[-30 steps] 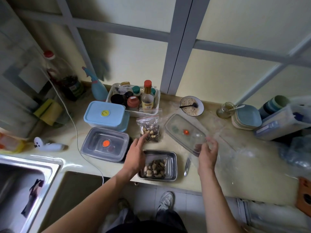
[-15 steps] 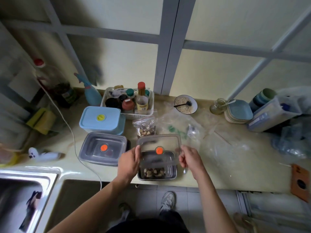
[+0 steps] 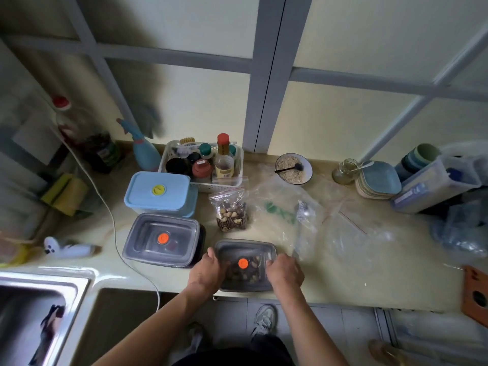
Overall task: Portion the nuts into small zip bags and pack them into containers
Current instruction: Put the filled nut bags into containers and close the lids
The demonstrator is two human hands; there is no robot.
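Note:
A grey container (image 3: 245, 286) with nuts in it stands at the counter's front edge. A clear lid with an orange valve (image 3: 243, 263) lies on top of it. My left hand (image 3: 207, 270) presses on the lid's left part and my right hand (image 3: 285, 270) on its right part, fingers laid over the top. Just behind stands a small zip bag of nuts (image 3: 232, 215), upright and apart from both hands. A second grey lidded container (image 3: 163, 239) sits to the left, with a blue lidded container (image 3: 161, 191) behind it.
Empty clear plastic bags (image 3: 287, 204) and a metal spoon (image 3: 302, 215) lie to the right. At the back are a white basket of bottles (image 3: 239, 159), a bowl of oats (image 3: 293, 169), a glass jar (image 3: 346, 171) and stacked plates (image 3: 377, 180). A sink (image 3: 39, 313) is at the lower left.
My right hand brought the lid over from the right, both hands took it by its ends, and it now lies on the nut container with both hands pressing on top.

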